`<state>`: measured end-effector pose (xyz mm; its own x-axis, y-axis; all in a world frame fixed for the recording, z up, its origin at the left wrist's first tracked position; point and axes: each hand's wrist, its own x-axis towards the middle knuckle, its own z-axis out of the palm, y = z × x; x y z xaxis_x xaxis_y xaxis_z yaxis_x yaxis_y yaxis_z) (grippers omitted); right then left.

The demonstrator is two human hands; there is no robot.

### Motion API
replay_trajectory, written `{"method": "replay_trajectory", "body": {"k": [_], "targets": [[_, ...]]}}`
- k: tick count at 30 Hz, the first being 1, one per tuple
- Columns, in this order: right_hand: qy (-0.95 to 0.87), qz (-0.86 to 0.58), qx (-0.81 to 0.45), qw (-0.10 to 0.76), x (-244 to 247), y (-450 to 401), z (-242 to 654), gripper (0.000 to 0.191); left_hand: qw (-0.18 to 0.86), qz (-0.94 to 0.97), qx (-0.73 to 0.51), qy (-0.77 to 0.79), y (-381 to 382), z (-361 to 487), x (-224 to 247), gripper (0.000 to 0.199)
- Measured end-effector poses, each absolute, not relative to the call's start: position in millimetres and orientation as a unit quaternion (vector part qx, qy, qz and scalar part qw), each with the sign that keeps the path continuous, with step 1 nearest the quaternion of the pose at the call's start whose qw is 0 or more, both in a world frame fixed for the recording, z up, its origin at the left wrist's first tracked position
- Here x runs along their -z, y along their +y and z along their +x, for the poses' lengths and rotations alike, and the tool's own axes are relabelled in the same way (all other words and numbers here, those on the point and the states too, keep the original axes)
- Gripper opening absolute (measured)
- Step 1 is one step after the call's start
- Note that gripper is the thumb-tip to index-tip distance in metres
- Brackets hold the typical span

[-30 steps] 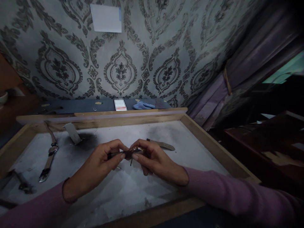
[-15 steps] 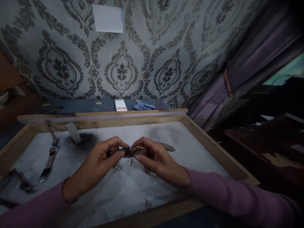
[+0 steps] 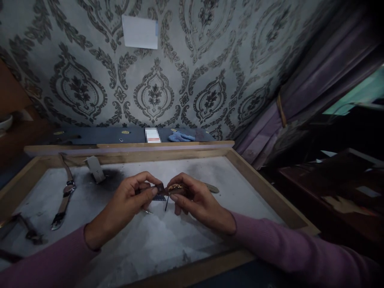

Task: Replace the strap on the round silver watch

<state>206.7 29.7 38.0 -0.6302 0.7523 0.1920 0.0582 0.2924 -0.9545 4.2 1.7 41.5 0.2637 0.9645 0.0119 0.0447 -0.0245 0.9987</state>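
Observation:
My left hand (image 3: 133, 196) pinches a dark brown watch strap (image 3: 160, 188) between thumb and fingers. Facing it, my right hand (image 3: 195, 200) is closed on a gold-coloured watch case (image 3: 175, 187), held on edge. The strap's end lies close against the case; whether the two are joined I cannot tell. Below the fingers, a thin dark stick-like piece (image 3: 166, 203) and a dark blue flat piece (image 3: 160, 198) show on the white surface. A thin metal tool tip (image 3: 147, 211) pokes out under my left hand.
A wooden-framed tray (image 3: 270, 204) with a white bottom surrounds my hands. Inside it lie a watch with a strap (image 3: 68, 188), a grey strap (image 3: 95, 170), another strap (image 3: 212, 188) and dark straps (image 3: 33, 236) at left. A blue cloth (image 3: 181, 137) rests behind the frame.
My left hand has tilted the strap end upward at the watch case, and the dark blue piece beneath shows more. The view has shifted slightly.

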Motion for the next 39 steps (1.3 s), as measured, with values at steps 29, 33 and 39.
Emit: {"method": "replay_trajectory", "body": {"k": [29,33,39], "targets": [[-0.745,-0.283,-0.467,0.384,-37,39,213,0.022,0.512,0.574,-0.458,0.446,11,17,-57,0.028],[-0.744,-0.285,-0.468,0.381,-36,38,212,0.022,0.515,0.576,-0.455,0.442,11,18,-57,0.030],[-0.740,-0.281,-0.476,0.383,-37,38,211,0.021,0.516,0.576,-0.453,0.443,12,19,-56,0.030]]}}
